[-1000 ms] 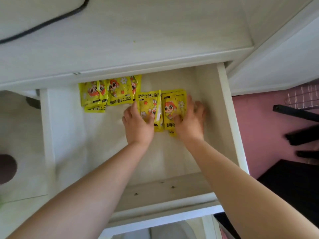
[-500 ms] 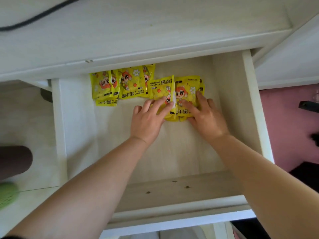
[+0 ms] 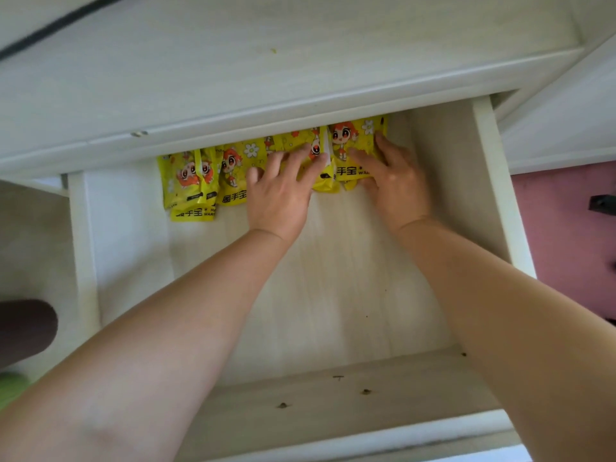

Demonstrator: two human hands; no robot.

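Observation:
An open white drawer (image 3: pixel 490 181) holds several yellow hand-warmer packets printed with a red-haired cartoon figure. One group (image 3: pixel 193 181) lies at the back left. A second group (image 3: pixel 353 145) lies at the back centre, partly under the desk top. My left hand (image 3: pixel 280 191) lies flat with spread fingers on the left part of that second group. On its right part, my right hand (image 3: pixel 390 178) presses with straight fingers.
The white desk top (image 3: pixel 266 68) overhangs the drawer's back, with a black cable (image 3: pixel 53 28) across its far left. The drawer's front wall (image 3: pixel 333 388) is near me. A pink floor (image 3: pixel 566 235) lies to the right, a dark rounded object (image 3: pixel 23 328) at the left.
Both hands have pushed the central packets toward the drawer's back, next to the left group. The packets now sit partly under the desk top.

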